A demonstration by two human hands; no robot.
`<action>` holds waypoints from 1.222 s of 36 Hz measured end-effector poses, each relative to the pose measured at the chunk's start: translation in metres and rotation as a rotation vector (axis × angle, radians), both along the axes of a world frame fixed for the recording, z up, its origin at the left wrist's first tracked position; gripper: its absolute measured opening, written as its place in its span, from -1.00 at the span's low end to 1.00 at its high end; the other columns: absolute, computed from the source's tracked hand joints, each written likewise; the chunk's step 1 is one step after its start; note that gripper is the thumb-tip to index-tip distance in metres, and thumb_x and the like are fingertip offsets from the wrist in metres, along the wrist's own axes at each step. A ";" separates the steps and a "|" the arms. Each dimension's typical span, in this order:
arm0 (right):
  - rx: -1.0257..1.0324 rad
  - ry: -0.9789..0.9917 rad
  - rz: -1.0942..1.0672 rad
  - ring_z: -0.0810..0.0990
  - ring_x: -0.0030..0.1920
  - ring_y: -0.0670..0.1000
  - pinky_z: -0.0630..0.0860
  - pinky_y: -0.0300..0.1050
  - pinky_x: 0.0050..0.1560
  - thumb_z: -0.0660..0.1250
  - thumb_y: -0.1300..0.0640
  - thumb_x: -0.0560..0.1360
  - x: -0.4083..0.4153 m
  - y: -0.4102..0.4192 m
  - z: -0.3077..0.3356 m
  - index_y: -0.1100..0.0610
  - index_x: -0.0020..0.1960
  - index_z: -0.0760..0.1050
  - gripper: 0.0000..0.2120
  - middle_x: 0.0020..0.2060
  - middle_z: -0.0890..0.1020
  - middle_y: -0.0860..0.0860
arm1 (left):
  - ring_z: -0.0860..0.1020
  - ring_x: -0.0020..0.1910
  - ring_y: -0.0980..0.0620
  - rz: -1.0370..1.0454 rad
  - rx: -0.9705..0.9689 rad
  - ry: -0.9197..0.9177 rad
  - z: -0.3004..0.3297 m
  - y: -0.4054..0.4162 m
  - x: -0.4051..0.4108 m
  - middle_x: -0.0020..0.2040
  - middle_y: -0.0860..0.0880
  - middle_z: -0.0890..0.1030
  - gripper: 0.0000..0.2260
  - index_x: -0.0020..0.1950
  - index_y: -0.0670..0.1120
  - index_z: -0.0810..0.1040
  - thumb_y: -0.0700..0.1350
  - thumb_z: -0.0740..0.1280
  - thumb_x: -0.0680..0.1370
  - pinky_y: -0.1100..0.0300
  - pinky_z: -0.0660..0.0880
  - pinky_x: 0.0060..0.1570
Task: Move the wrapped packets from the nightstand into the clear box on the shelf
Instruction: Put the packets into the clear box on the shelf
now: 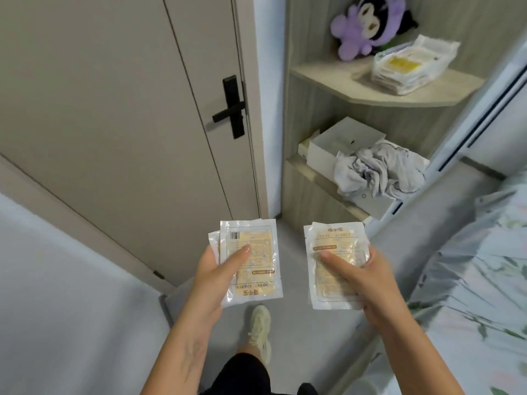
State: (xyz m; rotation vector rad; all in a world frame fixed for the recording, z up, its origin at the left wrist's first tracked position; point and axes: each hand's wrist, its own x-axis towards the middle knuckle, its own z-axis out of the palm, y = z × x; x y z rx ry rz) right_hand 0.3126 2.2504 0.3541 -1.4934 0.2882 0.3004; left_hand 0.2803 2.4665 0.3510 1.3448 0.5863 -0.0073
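The left hand (212, 276) holds a few packets (251, 258), thumb pressed on top. The right hand (368, 280) grips another small stack of packets (335, 263) the same way. I think both should lift up and to the right, keeping the stacks flat so none slip. Far off on the upper shelf (328, 74), the clear box (405, 69) already looks nearly full of packets.

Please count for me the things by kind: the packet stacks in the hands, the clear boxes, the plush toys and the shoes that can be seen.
Packet stacks in hand: 2, left stack in the left hand, right stack in the right hand
Clear box: 1
Plush toy: 1
Shoe: 1
Total: 5
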 end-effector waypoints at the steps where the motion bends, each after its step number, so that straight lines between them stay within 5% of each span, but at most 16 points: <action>1: -0.001 0.003 -0.028 0.69 -0.30 -0.02 0.57 -0.15 -0.34 0.55 0.18 0.31 0.010 -0.002 -0.003 0.12 -0.08 0.62 -0.79 -0.26 0.72 0.04 | 0.69 -0.07 0.00 -0.033 -0.007 0.000 -0.002 -0.002 0.017 -0.02 -0.04 0.71 -0.80 0.13 -0.08 0.57 -0.22 0.39 0.51 0.12 0.62 -0.25; 8: -0.005 -0.016 -0.176 0.67 -0.36 -0.03 0.54 -0.19 -0.43 0.53 0.20 0.34 0.096 -0.006 -0.005 0.12 -0.05 0.60 -0.79 -0.29 0.71 0.03 | 0.69 -0.08 -0.04 -0.185 -0.034 0.007 -0.013 -0.012 0.141 -0.04 -0.07 0.71 -0.81 0.10 -0.10 0.57 -0.22 0.40 0.50 0.03 0.62 -0.18; 17: -0.014 -0.059 -0.240 0.71 -0.15 0.14 0.63 0.05 -0.12 0.52 0.24 0.34 0.221 0.000 0.022 0.15 -0.02 0.61 -0.77 -0.16 0.72 0.11 | 0.69 -0.07 -0.02 -0.390 -0.051 -0.033 0.009 -0.030 0.289 -0.04 -0.05 0.71 -0.78 0.13 -0.08 0.56 -0.20 0.41 0.50 0.01 0.63 -0.12; 22: 0.077 -0.067 -0.295 0.62 -0.44 -0.06 0.48 -0.26 -0.48 0.45 0.21 0.41 0.272 -0.012 0.022 0.23 -0.01 0.58 -0.82 -0.40 0.66 0.00 | 0.67 0.02 -0.05 -0.481 -0.097 -0.051 0.022 -0.060 0.352 0.00 -0.04 0.70 -0.78 0.16 -0.06 0.56 -0.21 0.37 0.52 -0.10 0.57 0.08; 28: 0.268 -0.030 -0.396 0.68 -0.02 0.14 0.60 0.03 -0.01 0.33 0.02 0.41 0.330 -0.043 0.017 0.18 0.16 0.55 -0.63 -0.05 0.70 0.14 | 0.62 0.12 -0.10 -0.494 -0.149 0.002 0.023 -0.097 0.408 0.05 -0.06 0.69 -0.76 0.19 -0.05 0.57 -0.19 0.33 0.53 -0.21 0.47 0.21; 30: 0.270 -0.063 -0.389 0.69 -0.01 0.10 0.60 0.01 -0.02 0.30 0.03 0.44 0.350 -0.057 0.018 0.13 0.13 0.55 -0.69 -0.04 0.71 0.10 | 0.63 0.09 -0.12 -0.478 -0.182 0.005 0.025 -0.111 0.427 0.03 -0.08 0.69 -0.77 0.18 -0.08 0.57 -0.21 0.32 0.53 -0.17 0.51 0.15; 39: 0.077 -0.358 -0.144 0.66 0.05 -0.07 0.57 -0.23 -0.01 0.30 -0.06 0.42 0.441 -0.104 0.038 0.07 0.12 0.54 -0.67 0.00 0.70 -0.04 | 0.65 0.01 -0.11 -0.375 -0.182 -0.195 0.053 -0.183 0.506 0.00 -0.15 0.69 -0.73 0.16 -0.14 0.56 -0.36 0.20 0.55 -0.01 0.61 -0.06; 41: 0.016 -0.433 -0.110 0.62 0.12 -0.05 0.54 -0.17 0.09 0.33 -0.21 0.41 0.458 -0.109 0.043 0.02 0.16 0.52 -0.57 0.06 0.66 0.01 | 0.63 0.06 -0.17 -0.316 -0.232 -0.246 0.059 -0.192 0.520 0.03 -0.19 0.68 -0.72 0.16 -0.15 0.56 -0.37 0.19 0.55 -0.10 0.58 0.03; 44: -0.173 -0.545 -0.015 0.53 0.22 0.02 0.45 -0.02 0.27 0.22 -0.36 0.44 0.484 -0.111 0.041 -0.03 0.17 0.53 -0.50 0.17 0.51 0.18 | 0.64 0.04 -0.12 -0.236 -0.320 -0.334 0.065 -0.197 0.535 0.01 -0.18 0.68 -0.77 0.10 -0.17 0.60 -0.30 0.24 0.51 0.03 0.63 -0.06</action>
